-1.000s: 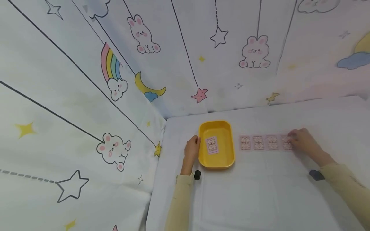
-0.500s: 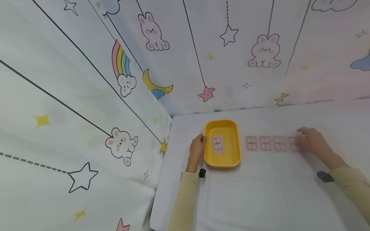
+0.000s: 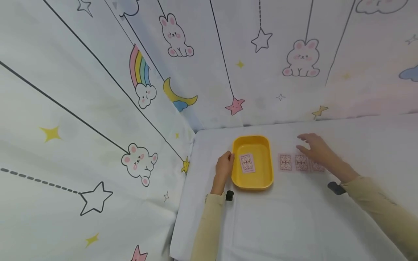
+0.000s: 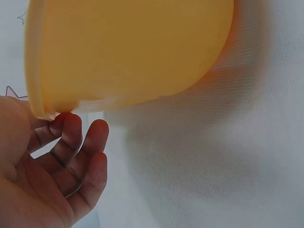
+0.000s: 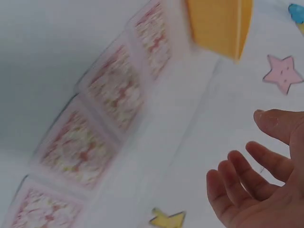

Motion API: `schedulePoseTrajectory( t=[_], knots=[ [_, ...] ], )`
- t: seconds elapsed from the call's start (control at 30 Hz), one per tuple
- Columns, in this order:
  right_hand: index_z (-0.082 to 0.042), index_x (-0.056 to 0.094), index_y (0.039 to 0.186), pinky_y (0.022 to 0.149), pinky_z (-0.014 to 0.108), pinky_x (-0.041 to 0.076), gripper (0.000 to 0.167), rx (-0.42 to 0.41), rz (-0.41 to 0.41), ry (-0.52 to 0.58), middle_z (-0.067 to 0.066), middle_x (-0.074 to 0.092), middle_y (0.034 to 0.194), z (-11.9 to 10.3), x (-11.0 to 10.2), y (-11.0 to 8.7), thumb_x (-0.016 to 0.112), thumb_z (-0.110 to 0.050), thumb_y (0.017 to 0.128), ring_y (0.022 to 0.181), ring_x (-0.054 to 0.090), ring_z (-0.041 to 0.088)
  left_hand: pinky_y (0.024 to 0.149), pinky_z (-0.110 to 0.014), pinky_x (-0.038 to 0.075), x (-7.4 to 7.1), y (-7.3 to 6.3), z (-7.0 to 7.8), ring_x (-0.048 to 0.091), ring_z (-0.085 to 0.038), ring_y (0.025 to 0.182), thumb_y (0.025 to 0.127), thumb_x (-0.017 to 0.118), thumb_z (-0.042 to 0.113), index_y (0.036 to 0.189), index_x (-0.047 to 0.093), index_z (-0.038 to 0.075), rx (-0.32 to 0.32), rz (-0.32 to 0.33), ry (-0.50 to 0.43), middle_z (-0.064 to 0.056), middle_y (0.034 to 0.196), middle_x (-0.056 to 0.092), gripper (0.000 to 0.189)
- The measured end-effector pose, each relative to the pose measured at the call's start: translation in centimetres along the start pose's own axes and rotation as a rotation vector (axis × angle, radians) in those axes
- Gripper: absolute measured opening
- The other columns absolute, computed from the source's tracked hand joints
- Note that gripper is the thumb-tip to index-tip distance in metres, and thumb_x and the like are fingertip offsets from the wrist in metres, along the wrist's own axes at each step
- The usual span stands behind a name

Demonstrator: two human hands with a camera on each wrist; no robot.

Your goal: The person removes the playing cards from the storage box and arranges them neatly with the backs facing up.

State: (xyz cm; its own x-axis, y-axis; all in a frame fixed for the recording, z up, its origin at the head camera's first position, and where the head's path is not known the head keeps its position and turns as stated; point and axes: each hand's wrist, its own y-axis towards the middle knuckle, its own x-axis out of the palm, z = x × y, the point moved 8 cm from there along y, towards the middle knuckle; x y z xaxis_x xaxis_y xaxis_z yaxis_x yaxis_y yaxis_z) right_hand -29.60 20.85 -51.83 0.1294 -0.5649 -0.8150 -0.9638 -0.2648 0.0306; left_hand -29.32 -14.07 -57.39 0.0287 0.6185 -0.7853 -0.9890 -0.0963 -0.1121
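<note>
My left hand (image 3: 224, 166) holds the left rim of a yellow plastic tray (image 3: 263, 159). In the left wrist view its fingertips (image 4: 72, 124) curl at the tray's rim, and the other fingers hang loosely below. One playing card (image 3: 247, 163) with a pink patterned back lies inside the tray. To the tray's right, several matching playing cards (image 3: 285, 162) form a row on the table, backs up. My right hand (image 3: 315, 145) hovers over the row's right part with fingers spread and nothing between them, partly hiding the cards there. The right wrist view shows its thumb and fingers apart.
A white cloth (image 3: 277, 221) covers the table. Printed fabric walls (image 3: 209, 72) with bunnies and stars rise behind it and on the left. A dark strap end (image 3: 229, 195) sits by the left wrist, and another dark piece (image 3: 336, 188) by the right.
My right hand has left the rightmost card and moved left and away over the row, its fingers opening. The left hand stays at the tray's rim. The head view has shifted slightly.
</note>
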Motion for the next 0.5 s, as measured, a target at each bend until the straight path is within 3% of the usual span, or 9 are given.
schedulePoseTrajectory(
  t=[0.17,0.5],
  knots=[
    [0.002,0.045,0.143,0.104,0.062,0.042,0.052,0.017,-0.059,-0.004,0.030,0.044,0.142,-3.2,1.2,1.4,0.062,-0.024,0.101,0.126,0.047,0.047,0.055,-0.024,0.036,0.1,-0.1,0.0,0.046,-0.012,0.063,0.107,0.047,0.036,0.091,0.055,0.014,0.003,0.003,0.020,0.000,0.073,0.049,0.028],
    [0.001,0.048,0.141,0.103,0.058,0.046,0.050,-0.062,-0.061,0.005,0.026,0.048,0.140,-8.4,3.4,3.4,0.064,-0.022,0.100,0.123,0.051,0.042,0.055,-0.024,0.036,-0.1,-0.1,0.1,0.047,-0.012,0.063,0.107,0.047,0.036,0.092,0.055,0.014,-0.003,0.002,0.009,0.000,0.073,0.049,0.028]
  ],
)
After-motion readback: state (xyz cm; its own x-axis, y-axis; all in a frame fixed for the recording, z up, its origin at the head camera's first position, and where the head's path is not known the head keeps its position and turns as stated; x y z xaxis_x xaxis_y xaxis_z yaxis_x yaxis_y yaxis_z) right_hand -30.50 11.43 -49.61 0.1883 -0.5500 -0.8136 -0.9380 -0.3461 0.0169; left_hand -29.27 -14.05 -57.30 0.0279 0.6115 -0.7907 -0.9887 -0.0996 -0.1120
